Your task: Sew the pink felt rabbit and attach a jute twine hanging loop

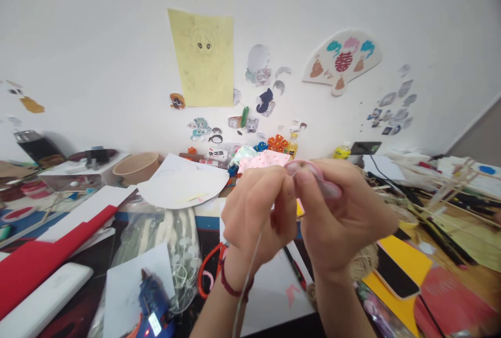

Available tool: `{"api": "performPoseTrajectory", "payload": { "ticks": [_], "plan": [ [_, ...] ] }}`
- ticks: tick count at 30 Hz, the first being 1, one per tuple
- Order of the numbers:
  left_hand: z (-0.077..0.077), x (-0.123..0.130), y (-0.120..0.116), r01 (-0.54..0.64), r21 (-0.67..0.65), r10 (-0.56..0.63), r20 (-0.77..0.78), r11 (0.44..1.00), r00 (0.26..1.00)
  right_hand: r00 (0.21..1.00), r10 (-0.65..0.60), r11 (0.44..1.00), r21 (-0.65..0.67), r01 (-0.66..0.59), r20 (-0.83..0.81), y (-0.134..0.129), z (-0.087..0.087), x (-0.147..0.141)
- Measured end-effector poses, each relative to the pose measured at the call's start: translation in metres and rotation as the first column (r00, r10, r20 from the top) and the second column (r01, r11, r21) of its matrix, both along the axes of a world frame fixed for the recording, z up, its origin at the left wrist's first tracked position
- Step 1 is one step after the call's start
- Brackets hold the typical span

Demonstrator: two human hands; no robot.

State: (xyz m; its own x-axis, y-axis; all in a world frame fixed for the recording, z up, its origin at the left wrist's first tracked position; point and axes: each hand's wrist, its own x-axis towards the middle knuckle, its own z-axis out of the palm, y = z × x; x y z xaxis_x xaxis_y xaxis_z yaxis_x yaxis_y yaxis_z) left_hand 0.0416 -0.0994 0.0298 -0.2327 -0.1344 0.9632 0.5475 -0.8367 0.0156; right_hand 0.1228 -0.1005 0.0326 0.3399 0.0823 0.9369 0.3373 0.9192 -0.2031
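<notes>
Both hands are raised close together above the middle of the cluttered table. My left hand [260, 210] is closed, with thumb and index finger pinched on a thin pale thread [250, 270], which hangs down over the left wrist. In my right hand [336, 213] is a small pink and grey rounded piece [331, 189], gripped between thumb and fingers. The thread runs up to this piece at the fingertips of both hands. Fingers cover much of the piece, so its full shape is hidden.
A blue glue gun [154, 301] with a lit red light lies at the lower left, near orange-handled scissors [205, 275]. A phone [397, 271] rests on yellow card at the right. Behind stand a round bowl [136, 167] and a yellow bottle [292, 146].
</notes>
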Motion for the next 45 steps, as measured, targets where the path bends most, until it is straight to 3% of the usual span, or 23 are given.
{"api": "performPoseTrajectory", "payload": {
  "ticks": [4,9,17,22,29,32,38,45],
  "plan": [
    [-0.004,-0.001,0.002,-0.024,0.045,0.025,-0.008,0.999,1.0,0.99,-0.123,0.989,0.086,0.117,0.073,0.002,0.0,0.004],
    [-0.006,0.0,0.002,-0.003,-0.031,0.003,0.027,1.0,1.0,0.974,-0.176,0.984,0.047,0.171,0.142,0.0,0.003,0.005],
    [-0.006,0.002,-0.001,0.002,-0.084,0.002,0.05,0.996,0.999,0.987,-0.136,0.984,0.123,0.126,0.084,0.005,-0.002,0.003],
    [-0.009,0.007,-0.006,0.03,-0.112,-0.016,0.122,0.993,0.992,1.0,-0.021,0.999,0.029,0.021,0.002,-0.002,-0.004,-0.001],
    [-0.008,0.011,-0.014,0.008,-0.149,0.011,0.127,0.989,0.992,0.999,0.025,0.999,-0.03,-0.026,-0.024,-0.009,-0.002,-0.001],
    [-0.008,0.01,-0.014,-0.012,-0.206,0.033,0.096,0.978,0.995,0.999,0.019,1.0,-0.007,-0.019,-0.034,-0.007,-0.002,-0.002],
    [-0.013,0.006,-0.005,0.062,-0.091,-0.058,0.049,0.994,0.997,1.0,-0.011,1.0,0.021,0.011,-0.011,-0.003,-0.002,0.0],
    [-0.009,0.003,-0.007,0.008,-0.083,-0.006,0.02,0.997,1.0,0.995,-0.09,0.994,0.07,0.086,0.046,0.001,-0.002,0.004]
  ]
}}
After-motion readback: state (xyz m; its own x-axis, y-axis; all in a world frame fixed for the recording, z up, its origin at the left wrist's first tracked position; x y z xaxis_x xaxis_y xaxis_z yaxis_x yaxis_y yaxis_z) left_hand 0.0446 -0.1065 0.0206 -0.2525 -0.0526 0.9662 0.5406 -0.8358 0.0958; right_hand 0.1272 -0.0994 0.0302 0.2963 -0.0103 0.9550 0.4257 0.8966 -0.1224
